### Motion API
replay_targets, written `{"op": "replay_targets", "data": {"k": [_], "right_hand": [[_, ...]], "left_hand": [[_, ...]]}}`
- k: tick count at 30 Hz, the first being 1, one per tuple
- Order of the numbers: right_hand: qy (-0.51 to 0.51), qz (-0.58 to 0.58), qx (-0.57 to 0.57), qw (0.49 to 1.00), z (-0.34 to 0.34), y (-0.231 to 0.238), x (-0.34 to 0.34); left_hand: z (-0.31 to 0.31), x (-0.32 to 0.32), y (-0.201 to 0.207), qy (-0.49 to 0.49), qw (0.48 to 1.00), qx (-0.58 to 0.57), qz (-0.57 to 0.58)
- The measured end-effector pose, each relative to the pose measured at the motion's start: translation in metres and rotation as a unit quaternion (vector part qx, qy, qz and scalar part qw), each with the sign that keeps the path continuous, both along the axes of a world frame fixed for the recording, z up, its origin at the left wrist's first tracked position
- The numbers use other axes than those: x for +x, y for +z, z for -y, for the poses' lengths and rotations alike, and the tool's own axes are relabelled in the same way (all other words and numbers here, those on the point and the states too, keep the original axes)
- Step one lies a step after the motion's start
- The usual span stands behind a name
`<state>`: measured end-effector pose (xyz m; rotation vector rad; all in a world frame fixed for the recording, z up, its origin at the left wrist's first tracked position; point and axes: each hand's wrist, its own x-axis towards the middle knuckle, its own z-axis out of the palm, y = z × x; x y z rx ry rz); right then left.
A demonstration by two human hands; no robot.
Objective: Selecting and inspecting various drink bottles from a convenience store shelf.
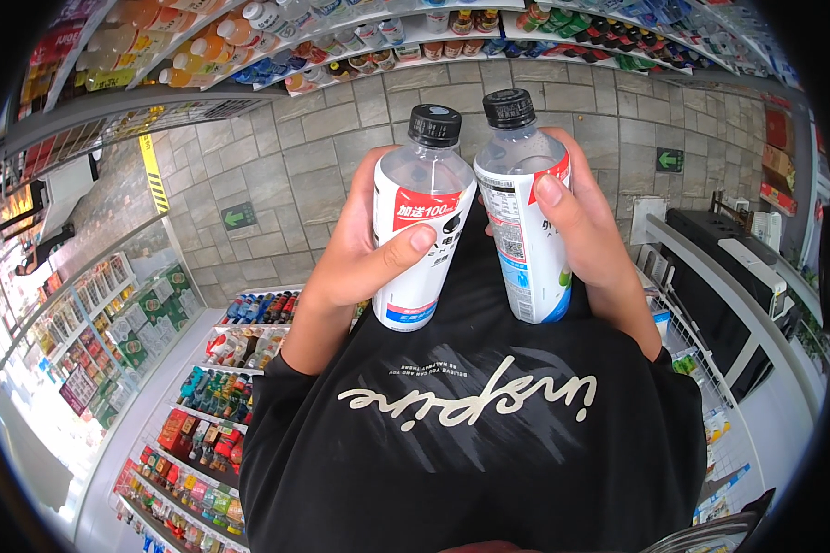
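My left hand (355,253) is wrapped around a clear plastic bottle (426,198) with a black cap and a white label bearing a red band. Beside it, my right hand (586,230) grips a second clear bottle (516,198), also black-capped, whose white label has blue and green at the bottom. Both bottles stand upright, side by side and nearly touching, held in front of my chest above my black shirt (470,433) with white script.
Shelves of bottled drinks (240,378) run along the lower left, and more drink shelves (341,41) curve across the top. A grey tiled floor (295,175) with green arrow markers lies below. A white rack (710,304) with goods stands at the right.
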<state>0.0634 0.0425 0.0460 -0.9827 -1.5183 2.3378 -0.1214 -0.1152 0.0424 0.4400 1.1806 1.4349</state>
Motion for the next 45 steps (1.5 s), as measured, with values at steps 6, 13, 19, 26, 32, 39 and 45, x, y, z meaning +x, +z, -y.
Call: {"op": "replay_targets", "data": {"k": [6, 13, 19, 26, 32, 39, 45], "right_hand": [[0.000, -0.002, 0.000, 1.000, 0.003, -0.001, 0.000], [-0.001, 0.000, 0.001, 1.000, 0.005, -0.001, -0.001], [-0.002, -0.001, -0.002, 1.000, 0.008, -0.002, -0.002], [0.000, -0.002, -0.003, 1.000, 0.010, -0.001, -0.004], [-0.004, 0.011, -0.002, 1.000, 0.014, 0.001, -0.007], [-0.015, -0.014, -0.053, 0.998, 0.018, 0.009, -0.014], [0.001, -0.013, -0.044, 0.999, 0.021, 0.011, -0.019]], "left_hand": [[0.003, 0.000, 0.000, 0.004, 1.000, 0.009, -0.002], [0.007, 0.001, 0.000, 0.009, 1.000, 0.021, 0.001], [0.010, -0.001, 0.000, 0.008, 1.000, 0.021, -0.004], [0.014, -0.002, 0.002, 0.007, 1.000, 0.022, -0.008], [0.017, -0.006, 0.001, 0.009, 1.000, 0.025, 0.000], [0.023, -0.010, 0.001, 0.019, 0.999, 0.028, 0.008], [0.029, -0.014, -0.003, 0.029, 0.999, 0.029, 0.026]]}}
